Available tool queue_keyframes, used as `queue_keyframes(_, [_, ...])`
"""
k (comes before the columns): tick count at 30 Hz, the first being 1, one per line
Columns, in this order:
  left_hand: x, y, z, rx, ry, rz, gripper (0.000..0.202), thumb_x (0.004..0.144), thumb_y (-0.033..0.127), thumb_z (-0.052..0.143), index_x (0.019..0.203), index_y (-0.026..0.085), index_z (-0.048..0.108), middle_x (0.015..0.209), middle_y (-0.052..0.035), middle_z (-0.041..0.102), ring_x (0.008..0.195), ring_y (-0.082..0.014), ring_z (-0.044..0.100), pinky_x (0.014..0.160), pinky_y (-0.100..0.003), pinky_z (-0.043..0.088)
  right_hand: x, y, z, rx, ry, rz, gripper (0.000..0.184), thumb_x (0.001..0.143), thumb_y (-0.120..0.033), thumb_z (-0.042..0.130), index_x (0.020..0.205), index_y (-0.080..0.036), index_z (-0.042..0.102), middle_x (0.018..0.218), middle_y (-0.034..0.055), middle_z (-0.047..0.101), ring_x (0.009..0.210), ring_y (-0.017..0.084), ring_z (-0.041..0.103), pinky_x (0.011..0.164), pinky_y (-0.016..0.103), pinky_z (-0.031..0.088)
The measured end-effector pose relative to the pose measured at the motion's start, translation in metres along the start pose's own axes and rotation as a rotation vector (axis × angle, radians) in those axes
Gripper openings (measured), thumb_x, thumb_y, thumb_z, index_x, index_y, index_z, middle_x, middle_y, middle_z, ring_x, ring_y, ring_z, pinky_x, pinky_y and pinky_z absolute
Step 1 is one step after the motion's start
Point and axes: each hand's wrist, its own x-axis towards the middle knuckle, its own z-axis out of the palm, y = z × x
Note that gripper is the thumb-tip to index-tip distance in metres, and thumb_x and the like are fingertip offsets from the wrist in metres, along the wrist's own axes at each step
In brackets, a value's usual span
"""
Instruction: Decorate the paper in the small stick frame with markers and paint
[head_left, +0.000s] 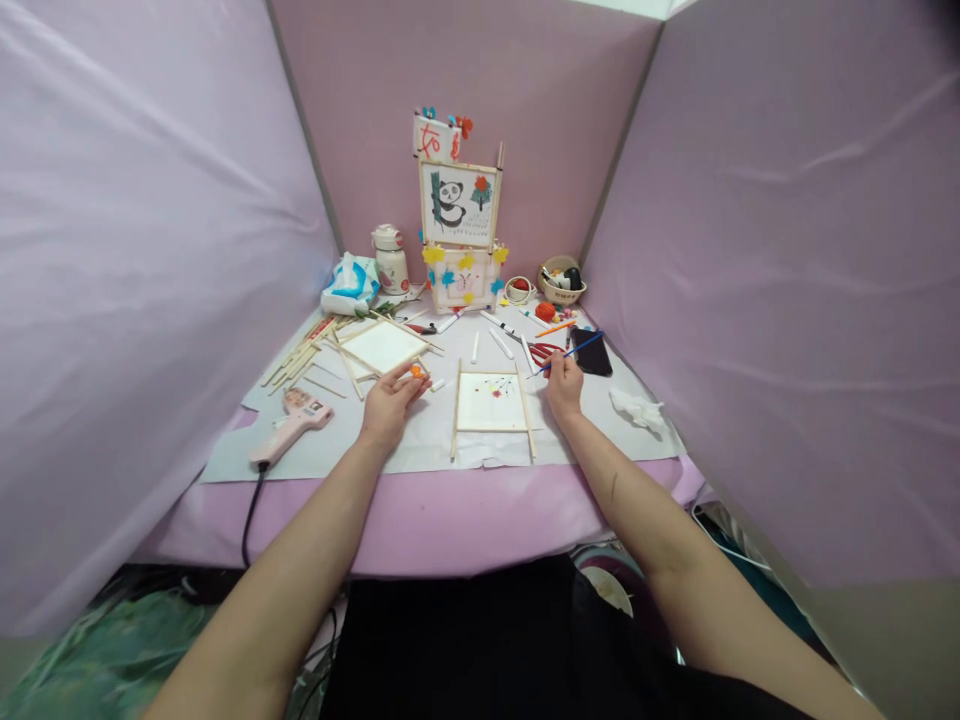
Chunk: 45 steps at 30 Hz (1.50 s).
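Note:
My left hand [391,398] is closed in a pinch on a small orange-tipped paint tube [416,371], just left of a wooden-framed white panel [492,402] with small painted marks. At that panel's upper right corner, my right hand [563,383] grips a thin blue paintbrush [577,349], its handle pointing up and right. Both hands rest on the white paper sheet [420,440] covering the purple table.
A pink glue gun [294,422] with a black cord lies at the left. Wooden sticks [300,355] and another framed panel [382,345] sit behind it. A panda picture stack [459,215], jar [390,260], bowl [561,285], black phone [592,352] and crumpled tissue [637,408] surround the panel. Purple walls enclose three sides.

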Motion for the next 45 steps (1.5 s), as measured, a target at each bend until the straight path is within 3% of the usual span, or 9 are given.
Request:
queue_keyframes(23, [-0.002,0.000,0.002,0.033,-0.020,0.001,0.026,0.087,0.011,0.070,0.112,0.011,0.065,0.090,-0.0034,0.073,0.085,-0.0181,0.071,0.084,-0.038,0.058,0.000,-0.003,-0.001,0.096,-0.003,-0.005,0.041,0.091,-0.058,0.048,0.074,-0.021,0.055,0.061,-0.0018,0.056,0.059,0.014,0.053,0.061,0.028,0.042])
queue_keyframes(28, [0.002,0.004,0.004,0.033,-0.029,-0.006,0.035,0.078,0.008,0.076,0.112,0.010,0.064,0.085,-0.0048,0.074,0.084,-0.0164,0.072,0.088,-0.032,0.057,0.005,-0.010,-0.001,0.157,-0.018,0.000,0.041,0.090,-0.059,0.050,0.079,-0.020,0.056,0.064,-0.0018,0.059,0.057,0.011,0.052,0.055,0.025,0.041])
queue_keyframes(32, [0.013,0.013,0.017,0.041,-0.080,-0.029,0.037,0.075,0.010,0.078,0.110,0.010,0.066,0.087,-0.0060,0.075,0.083,-0.0170,0.073,0.091,-0.032,0.057,0.017,-0.026,-0.002,0.239,-0.067,-0.007,0.036,0.091,-0.056,0.054,0.083,-0.020,0.058,0.065,-0.0034,0.059,0.054,0.008,0.052,0.052,0.022,0.041])
queue_keyframes(37, [0.021,0.016,0.049,0.047,-0.181,-0.075,0.039,0.078,0.009,0.076,0.115,0.010,0.065,0.089,-0.0082,0.075,0.088,-0.0205,0.074,0.096,-0.038,0.056,0.032,-0.052,0.003,0.338,-0.121,-0.033,0.030,0.092,-0.050,0.057,0.086,-0.021,0.061,0.066,-0.0047,0.057,0.054,0.005,0.051,0.050,0.018,0.038])
queue_keyframes(41, [0.007,0.010,0.068,0.056,-0.255,-0.151,0.046,0.075,0.014,0.078,0.119,0.012,0.066,0.085,-0.0075,0.076,0.090,-0.0239,0.074,0.092,-0.039,0.057,0.029,-0.064,0.004,0.379,-0.151,-0.046,0.024,0.093,-0.043,0.058,0.086,-0.021,0.065,0.067,-0.0037,0.057,0.057,0.006,0.052,0.051,0.019,0.038])
queue_keyframes(45, [-0.020,0.004,0.064,0.099,-0.302,-0.248,0.051,0.073,0.015,0.080,0.122,0.013,0.065,0.085,-0.0075,0.076,0.088,-0.0233,0.073,0.091,-0.038,0.056,0.013,-0.070,-0.002,0.316,-0.169,-0.056,0.019,0.095,-0.035,0.057,0.088,-0.021,0.067,0.075,-0.0008,0.060,0.063,0.009,0.055,0.057,0.024,0.042])
